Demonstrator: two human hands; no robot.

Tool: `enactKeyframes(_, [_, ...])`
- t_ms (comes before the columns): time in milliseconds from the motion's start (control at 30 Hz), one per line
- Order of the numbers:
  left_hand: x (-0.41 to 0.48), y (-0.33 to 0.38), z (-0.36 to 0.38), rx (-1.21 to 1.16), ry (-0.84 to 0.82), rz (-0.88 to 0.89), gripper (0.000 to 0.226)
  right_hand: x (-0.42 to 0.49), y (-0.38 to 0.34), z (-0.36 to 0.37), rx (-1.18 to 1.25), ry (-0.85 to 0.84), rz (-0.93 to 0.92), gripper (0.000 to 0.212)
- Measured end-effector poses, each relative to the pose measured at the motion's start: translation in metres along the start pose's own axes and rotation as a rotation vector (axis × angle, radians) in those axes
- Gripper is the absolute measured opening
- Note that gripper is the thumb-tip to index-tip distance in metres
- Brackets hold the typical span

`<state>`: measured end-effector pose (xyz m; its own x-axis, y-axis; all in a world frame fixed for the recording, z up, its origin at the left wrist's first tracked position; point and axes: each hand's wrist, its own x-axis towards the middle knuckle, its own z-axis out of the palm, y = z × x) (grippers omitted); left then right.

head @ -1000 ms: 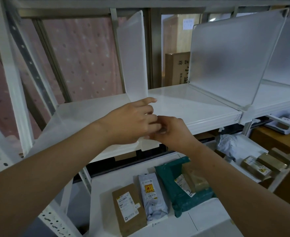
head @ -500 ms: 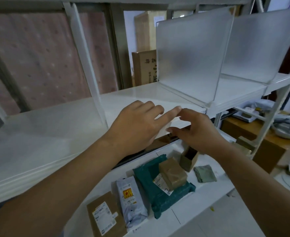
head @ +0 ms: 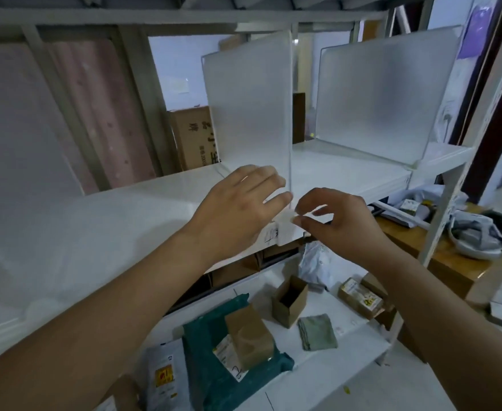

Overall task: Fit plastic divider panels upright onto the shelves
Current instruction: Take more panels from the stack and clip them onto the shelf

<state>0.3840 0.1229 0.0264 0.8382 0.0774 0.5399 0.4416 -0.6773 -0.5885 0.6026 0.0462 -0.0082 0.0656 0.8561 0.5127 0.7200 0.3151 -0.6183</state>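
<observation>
A frosted plastic divider panel (head: pixel 249 108) stands upright on the white shelf (head: pixel 131 215), held at the shelf's front edge by a white clip (head: pixel 284 229). My left hand (head: pixel 238 209) lies with relaxed fingers against the panel's lower front corner. My right hand (head: pixel 341 221) has thumb and forefinger pinched at the right side of that clip. A second panel (head: pixel 377 96) stands further right. A third panel (head: pixel 21 137) rises close by on the far left.
The lower shelf (head: pixel 359 330) carries a teal parcel (head: pixel 214 372), brown packets, a small open carton (head: pixel 289 301) and a folded grey cloth. A cardboard box (head: pixel 193 137) stands behind the shelf. A wooden table (head: pixel 439 256) with bags is at right.
The view has swung right. Both hands have moved from the shelf's front edge to the front foot of the middle panel, and my right fingers have closed on its clip.
</observation>
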Motion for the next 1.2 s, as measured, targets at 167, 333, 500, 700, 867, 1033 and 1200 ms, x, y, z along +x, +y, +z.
enactKeyframes(167, [0.041, 0.001, 0.022, 0.169, -0.184, 0.11, 0.046, 0.028, 0.046, -0.008, -0.04, -0.107, -0.022, 0.025])
enactKeyframes(333, [0.07, -0.001, 0.022, 0.258, -0.333, 0.2, 0.026, 0.057, 0.066, 0.004, -0.024, -0.228, -0.111, 0.033])
enactKeyframes(500, [0.089, -0.009, 0.021, 0.227, -0.505, 0.288, 0.02, 0.078, 0.069, 0.018, -0.004, -0.343, -0.161, 0.028])
enactKeyframes(700, [0.09, -0.026, 0.028, 0.179, -0.431, 0.417, 0.017, 0.083, 0.079, 0.018, 0.043, -0.332, -0.126, 0.05])
enactKeyframes(867, [0.087, -0.037, 0.04, 0.113, -0.306, 0.466, 0.025, 0.086, 0.078, 0.015, 0.075, -0.317, -0.142, 0.045])
enactKeyframes(1033, [0.091, -0.04, 0.039, -0.029, -0.359, 0.462, 0.023, 0.095, 0.077, 0.013, 0.058, -0.349, -0.185, 0.032])
enactKeyframes(1200, [0.088, -0.036, 0.036, -0.066, -0.375, 0.431, 0.022, 0.089, 0.082, 0.016, 0.121, -0.309, -0.146, 0.034])
